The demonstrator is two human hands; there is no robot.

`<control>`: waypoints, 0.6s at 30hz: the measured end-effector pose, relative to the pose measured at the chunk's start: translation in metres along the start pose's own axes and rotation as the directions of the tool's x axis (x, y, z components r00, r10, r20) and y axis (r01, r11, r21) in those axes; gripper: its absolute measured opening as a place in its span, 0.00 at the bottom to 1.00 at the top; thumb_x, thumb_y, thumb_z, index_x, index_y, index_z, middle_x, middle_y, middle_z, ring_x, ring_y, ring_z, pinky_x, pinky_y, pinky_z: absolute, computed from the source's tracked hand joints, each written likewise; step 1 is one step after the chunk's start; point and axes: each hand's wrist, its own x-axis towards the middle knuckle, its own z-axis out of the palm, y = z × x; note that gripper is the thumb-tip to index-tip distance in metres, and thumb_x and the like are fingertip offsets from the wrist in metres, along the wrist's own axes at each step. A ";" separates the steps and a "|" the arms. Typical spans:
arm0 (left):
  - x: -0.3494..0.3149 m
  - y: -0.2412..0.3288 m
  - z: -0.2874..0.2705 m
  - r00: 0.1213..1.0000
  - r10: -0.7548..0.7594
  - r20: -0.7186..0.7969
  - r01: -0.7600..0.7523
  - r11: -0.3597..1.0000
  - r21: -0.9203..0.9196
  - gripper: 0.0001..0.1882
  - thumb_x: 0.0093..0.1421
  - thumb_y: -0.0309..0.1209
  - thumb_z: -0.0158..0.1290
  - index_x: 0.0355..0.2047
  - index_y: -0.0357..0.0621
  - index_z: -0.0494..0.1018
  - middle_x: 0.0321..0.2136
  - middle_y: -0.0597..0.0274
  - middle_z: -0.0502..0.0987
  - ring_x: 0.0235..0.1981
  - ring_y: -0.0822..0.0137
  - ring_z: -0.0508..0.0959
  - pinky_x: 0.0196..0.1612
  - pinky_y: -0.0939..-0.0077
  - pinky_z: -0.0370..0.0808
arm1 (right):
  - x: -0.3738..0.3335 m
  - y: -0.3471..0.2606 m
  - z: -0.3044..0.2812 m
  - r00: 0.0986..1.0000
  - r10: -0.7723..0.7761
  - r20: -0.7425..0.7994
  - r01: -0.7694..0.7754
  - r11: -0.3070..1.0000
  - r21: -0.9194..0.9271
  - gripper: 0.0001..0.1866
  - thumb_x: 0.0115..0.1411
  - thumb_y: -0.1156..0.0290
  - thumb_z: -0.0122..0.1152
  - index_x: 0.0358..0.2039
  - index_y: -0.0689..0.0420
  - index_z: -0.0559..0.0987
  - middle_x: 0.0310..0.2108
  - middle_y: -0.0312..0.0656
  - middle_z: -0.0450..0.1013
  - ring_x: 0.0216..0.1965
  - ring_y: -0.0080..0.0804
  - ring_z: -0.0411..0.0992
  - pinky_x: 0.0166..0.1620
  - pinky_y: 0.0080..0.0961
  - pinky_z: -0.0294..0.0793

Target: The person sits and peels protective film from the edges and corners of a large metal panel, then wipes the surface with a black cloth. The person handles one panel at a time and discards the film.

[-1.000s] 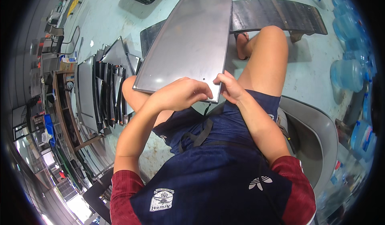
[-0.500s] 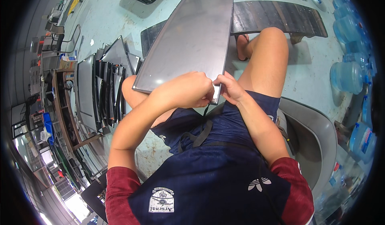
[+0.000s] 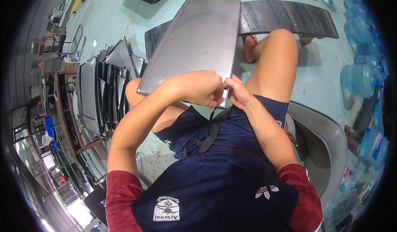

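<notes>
The flat grey panel (image 3: 192, 41) lies in front of me, its broad face up and its long sides running away from my lap. Its near right corner sits right at my hands. My left hand (image 3: 198, 88) comes over the near edge from the left, with its fingers (image 3: 215, 101) curled downward at that corner, covering part of it. The knuckles hide what the fingertips meet, so I cannot tell whether they are clamped on anything. My right hand (image 3: 240, 93) is at the panel's right edge, just beside the left one, thumb and fingers bent in close to the corner; I cannot tell whether they pinch the rim or only touch it. A small pale patch of the corner shows between the two hands. The panel's near left corner is over my left knee (image 3: 132, 86), well away from all my fingers. Beyond my knees, a low dark bench (image 3: 285, 19) passes beneath the panel, showing on both sides of it. More panels (image 3: 111, 87) stand stacked to my left
</notes>
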 end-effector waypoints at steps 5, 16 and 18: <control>0.004 -0.002 0.001 0.999 0.019 0.038 -0.020 1.000 0.023 0.08 0.52 0.26 0.63 0.33 0.40 0.85 0.27 0.51 0.85 0.30 0.53 0.85 0.37 0.61 0.79 | 0.002 0.006 -0.010 0.997 -0.021 0.076 0.020 1.000 0.008 0.16 0.63 0.71 0.54 0.52 0.57 0.70 0.42 0.38 0.71 0.43 0.29 0.72 0.47 0.33 0.77; 0.043 -0.017 0.034 0.976 0.218 0.025 -0.219 0.969 0.112 0.10 0.39 0.31 0.68 0.23 0.41 0.83 0.24 0.62 0.85 0.28 0.59 0.84 0.36 0.63 0.78 | 0.027 0.044 -0.076 0.999 0.024 0.032 -0.028 0.993 0.115 0.24 0.71 0.61 0.53 0.63 0.58 0.69 0.59 0.46 0.74 0.59 0.40 0.74 0.60 0.41 0.75; 0.048 -0.018 0.042 0.990 0.138 -0.019 -0.131 0.971 0.199 0.12 0.37 0.32 0.69 0.24 0.42 0.83 0.24 0.63 0.85 0.28 0.60 0.84 0.36 0.64 0.78 | 0.034 0.048 -0.086 0.999 0.034 -0.021 -0.032 0.996 0.086 0.25 0.70 0.59 0.53 0.62 0.58 0.70 0.58 0.46 0.74 0.58 0.41 0.73 0.59 0.42 0.74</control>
